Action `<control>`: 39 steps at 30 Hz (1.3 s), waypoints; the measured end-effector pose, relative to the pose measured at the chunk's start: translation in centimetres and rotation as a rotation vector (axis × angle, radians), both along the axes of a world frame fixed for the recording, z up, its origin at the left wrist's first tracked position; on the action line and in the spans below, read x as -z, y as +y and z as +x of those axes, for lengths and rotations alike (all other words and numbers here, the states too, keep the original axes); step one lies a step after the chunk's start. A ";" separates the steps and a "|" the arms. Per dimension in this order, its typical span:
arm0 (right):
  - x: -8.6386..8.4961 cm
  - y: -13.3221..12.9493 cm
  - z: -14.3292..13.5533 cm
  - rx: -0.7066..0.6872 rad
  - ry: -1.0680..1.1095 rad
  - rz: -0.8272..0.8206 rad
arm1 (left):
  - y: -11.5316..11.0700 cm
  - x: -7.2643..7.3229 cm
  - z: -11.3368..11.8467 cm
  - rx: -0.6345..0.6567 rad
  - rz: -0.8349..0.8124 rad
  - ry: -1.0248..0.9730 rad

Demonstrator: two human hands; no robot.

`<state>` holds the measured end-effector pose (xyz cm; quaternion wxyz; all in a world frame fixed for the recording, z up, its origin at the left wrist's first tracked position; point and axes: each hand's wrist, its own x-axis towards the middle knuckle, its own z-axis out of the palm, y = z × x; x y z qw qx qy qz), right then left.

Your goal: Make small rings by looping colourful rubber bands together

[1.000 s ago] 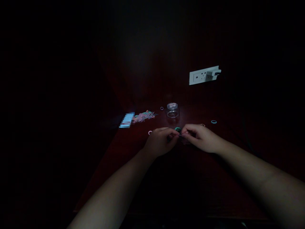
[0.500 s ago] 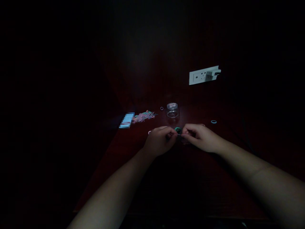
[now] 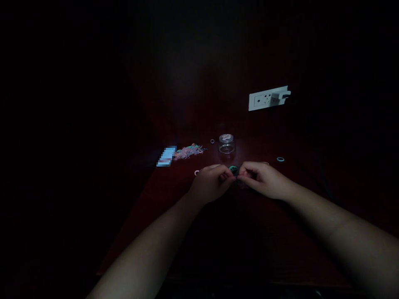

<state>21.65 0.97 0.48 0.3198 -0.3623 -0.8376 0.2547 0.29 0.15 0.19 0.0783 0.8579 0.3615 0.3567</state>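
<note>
Both my left hand (image 3: 210, 182) and my right hand (image 3: 263, 178) pinch with thumb and fingers, their tips nearly meeting over the table. Between the tips is a sliver of something thin, likely a hair tie; the fingers hide most of it. Just beyond the fingertips lie green hair ties (image 3: 233, 169). A pink hair tie (image 3: 196, 172) peeks out beside my left hand. Faint pinkish loops lie below my right fingertips, hard to make out in the dark.
A clear lidded jar (image 3: 226, 145) stands behind my hands. To its left are a heap of colourful hair ties (image 3: 189, 152) and a lit, blurred screen (image 3: 166, 156). One blue hair tie (image 3: 280, 159) lies far right. A wall socket (image 3: 268, 99) holds a plug. Dark red table (image 3: 149, 216).
My left fingertips have moved slightly right, closing the small gap to my right fingertips. The pale strand that showed between them is now mostly hidden. The view has shifted slightly.
</note>
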 end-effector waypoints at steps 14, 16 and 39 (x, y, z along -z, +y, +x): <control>-0.1 -0.1 -0.1 -0.025 0.023 -0.034 | 0.1 0.2 0.0 -0.002 -0.002 0.006; -0.1 -0.1 0.0 -0.024 0.016 -0.023 | 0.1 0.2 0.0 -0.005 -0.002 0.003; -0.2 -0.1 0.0 -0.014 -0.007 0.012 | 0.0 0.2 -0.1 0.015 -0.025 -0.024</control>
